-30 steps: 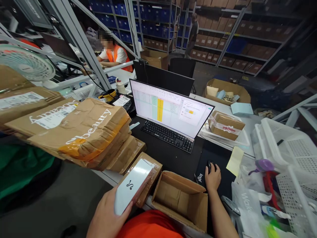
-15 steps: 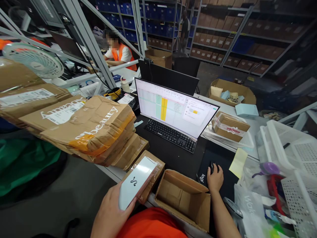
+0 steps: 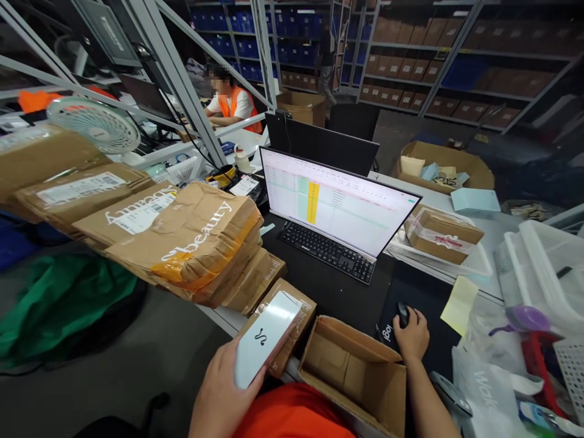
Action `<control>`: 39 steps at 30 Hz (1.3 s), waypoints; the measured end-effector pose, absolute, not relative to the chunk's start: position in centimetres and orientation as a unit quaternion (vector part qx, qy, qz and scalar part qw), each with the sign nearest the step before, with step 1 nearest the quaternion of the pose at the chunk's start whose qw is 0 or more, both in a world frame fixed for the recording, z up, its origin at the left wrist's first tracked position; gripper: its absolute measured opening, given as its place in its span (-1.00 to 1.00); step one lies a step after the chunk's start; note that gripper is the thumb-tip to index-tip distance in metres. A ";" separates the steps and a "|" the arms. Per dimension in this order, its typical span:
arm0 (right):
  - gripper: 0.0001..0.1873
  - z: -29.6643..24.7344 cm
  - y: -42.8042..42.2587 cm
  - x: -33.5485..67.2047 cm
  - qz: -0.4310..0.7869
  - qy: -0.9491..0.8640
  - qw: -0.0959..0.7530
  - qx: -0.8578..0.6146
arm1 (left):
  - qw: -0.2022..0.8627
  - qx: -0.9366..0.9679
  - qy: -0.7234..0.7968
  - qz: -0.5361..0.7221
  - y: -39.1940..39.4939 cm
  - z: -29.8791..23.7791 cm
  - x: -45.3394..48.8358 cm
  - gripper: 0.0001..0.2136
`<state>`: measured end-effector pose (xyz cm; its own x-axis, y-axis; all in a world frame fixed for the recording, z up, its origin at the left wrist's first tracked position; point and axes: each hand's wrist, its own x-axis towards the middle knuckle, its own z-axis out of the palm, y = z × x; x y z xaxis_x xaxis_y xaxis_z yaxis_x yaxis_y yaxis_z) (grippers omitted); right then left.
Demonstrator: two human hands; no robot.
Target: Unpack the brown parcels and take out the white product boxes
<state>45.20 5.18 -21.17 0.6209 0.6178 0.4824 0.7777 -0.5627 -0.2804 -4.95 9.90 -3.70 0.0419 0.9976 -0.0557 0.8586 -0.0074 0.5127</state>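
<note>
White box (image 3: 267, 337) looks light, stiff, likely slippery; left hand (image 3: 222, 392) grips its lower end. Right hand (image 3: 414, 336) cups the mouse (image 3: 403, 312).

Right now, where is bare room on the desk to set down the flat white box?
Bare black desk surface lies between the black keyboard and the open brown cardboard box, whose floor is empty. Crowded: stacked brown paper mailers left, white mesh baskets right.

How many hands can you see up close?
2. The left hand holds a white box at the bottom; the right hand rests on the black mouse. The far co-worker's hands are unclear.
</note>
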 end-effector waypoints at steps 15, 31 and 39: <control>-0.42 -22.1 4.8 45.6 -0.168 -0.424 0.261 -0.851 | 0.218 0.686 0.672 0.173 10.0 -2.6 -4.7 -0.41; -0.37 -21.4 4.6 46.0 -0.114 -0.414 0.280 -0.859 | 0.402 0.506 0.688 0.330 11.5 1.2 -4.8 -0.31; -0.39 -22.1 4.4 46.7 -0.128 -0.429 0.290 -0.846 | 0.426 0.560 0.559 0.438 11.1 2.2 -4.8 -0.39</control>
